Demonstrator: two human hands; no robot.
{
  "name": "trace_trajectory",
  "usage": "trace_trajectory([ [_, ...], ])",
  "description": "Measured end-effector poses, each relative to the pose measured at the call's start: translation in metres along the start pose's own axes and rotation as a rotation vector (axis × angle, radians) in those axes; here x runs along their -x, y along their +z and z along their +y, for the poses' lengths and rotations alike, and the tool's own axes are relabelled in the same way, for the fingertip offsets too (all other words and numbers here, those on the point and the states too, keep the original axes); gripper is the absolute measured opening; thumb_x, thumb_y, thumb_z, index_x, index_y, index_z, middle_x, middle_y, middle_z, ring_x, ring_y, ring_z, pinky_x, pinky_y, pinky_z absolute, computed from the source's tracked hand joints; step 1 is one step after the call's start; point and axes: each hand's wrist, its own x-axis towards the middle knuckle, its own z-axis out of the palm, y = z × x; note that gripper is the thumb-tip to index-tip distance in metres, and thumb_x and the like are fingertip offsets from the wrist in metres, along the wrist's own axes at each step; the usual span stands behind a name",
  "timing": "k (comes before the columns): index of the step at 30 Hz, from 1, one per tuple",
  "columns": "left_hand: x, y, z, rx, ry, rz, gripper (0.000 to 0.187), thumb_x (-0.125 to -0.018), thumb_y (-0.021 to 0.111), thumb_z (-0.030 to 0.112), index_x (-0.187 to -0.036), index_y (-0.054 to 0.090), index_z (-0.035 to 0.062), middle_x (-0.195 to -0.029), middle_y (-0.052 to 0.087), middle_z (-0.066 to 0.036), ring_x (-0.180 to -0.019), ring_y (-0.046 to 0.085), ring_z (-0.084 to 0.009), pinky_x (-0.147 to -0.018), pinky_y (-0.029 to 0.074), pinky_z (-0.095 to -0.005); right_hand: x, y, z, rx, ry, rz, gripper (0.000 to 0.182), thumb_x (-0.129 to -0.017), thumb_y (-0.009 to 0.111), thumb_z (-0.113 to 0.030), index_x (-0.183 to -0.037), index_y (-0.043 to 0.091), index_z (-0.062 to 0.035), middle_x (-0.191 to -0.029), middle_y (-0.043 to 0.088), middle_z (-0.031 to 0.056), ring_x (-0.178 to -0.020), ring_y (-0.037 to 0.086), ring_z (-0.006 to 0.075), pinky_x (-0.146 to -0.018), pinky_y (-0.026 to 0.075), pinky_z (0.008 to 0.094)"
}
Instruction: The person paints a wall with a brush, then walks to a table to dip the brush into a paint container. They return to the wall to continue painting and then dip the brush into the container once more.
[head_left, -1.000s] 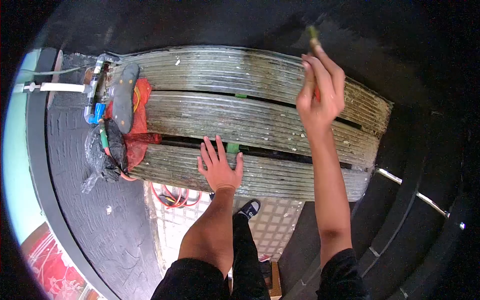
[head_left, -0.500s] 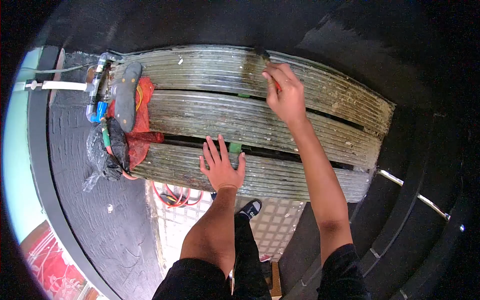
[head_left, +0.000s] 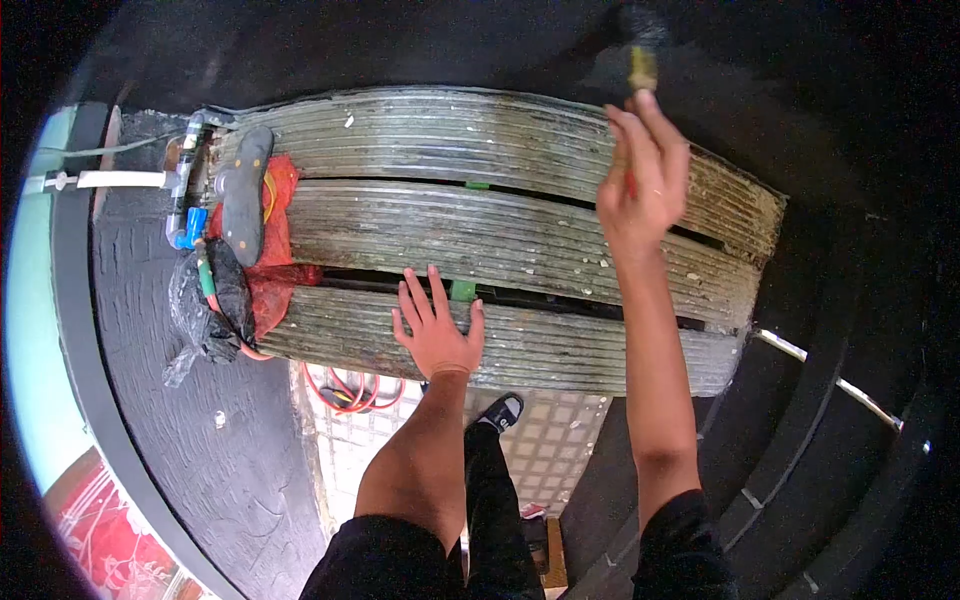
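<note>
My right hand (head_left: 645,175) is closed round the handle of a paintbrush (head_left: 643,70), raised over the back edge of the slatted bench. The brush's yellowish ferrule shows above my fingers, and its dark bristles blur against the black wall (head_left: 480,40). A lighter grey patch marks the wall beside the bristles. My left hand (head_left: 440,335) lies flat with fingers spread on the front plank of the weathered bench (head_left: 520,345), close to a small green piece (head_left: 463,290) in the gap between planks.
On the bench's left end lie a grey sandal-like sole (head_left: 247,195), red netting (head_left: 283,210) and a black plastic bag (head_left: 230,290). A pipe with a blue valve (head_left: 190,228) stands beside them. Below, a red hose (head_left: 350,400) coils on the tiled floor (head_left: 550,440).
My right hand has moved up and to the right with the paintbrush, from the bench's back edge to the wall's grey patch. My left hand stays on the front plank.
</note>
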Motion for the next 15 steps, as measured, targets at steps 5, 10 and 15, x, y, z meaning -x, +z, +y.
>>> trace_trajectory([
  [5,-0.001,0.002,0.001,-0.058,-0.009,0.007,0.084,-0.094,0.052,0.057,-0.163,0.022,0.0189,-0.169,0.017,-0.014,-0.152,0.023,-0.0312,-0.119,0.016,-0.0527,0.048,0.005,0.02,-0.017,0.143,-0.365,0.032,-0.078,0.067,0.013,-0.107,0.07,0.0006,-0.118,0.068,0.0176,-0.099,0.067,0.0366,-0.083,0.057,0.0404],
  [10,0.0,0.002,0.001,-0.055,-0.015,0.0,0.084,-0.095,0.052,0.057,-0.163,0.022,0.0193,-0.169,0.017,-0.014,-0.152,0.023,-0.0311,-0.119,0.017,-0.0531,0.033,0.003,0.023,-0.08,0.283,-0.431,0.026,-0.082,0.067,0.01,-0.106,0.069,0.0009,-0.113,0.069,0.0161,-0.095,0.068,0.0362,-0.081,0.057,0.0405],
  [15,0.001,0.001,0.002,-0.048,-0.006,-0.008,0.084,-0.095,0.052,0.056,-0.163,0.021,0.018,-0.17,0.013,-0.014,-0.153,0.022,-0.0315,-0.118,0.017,-0.055,0.002,-0.011,0.022,-0.08,0.214,-0.251,0.025,-0.083,0.068,0.01,-0.106,0.071,-0.0002,-0.112,0.07,0.0147,-0.095,0.069,0.033,-0.082,0.057,0.0391],
])
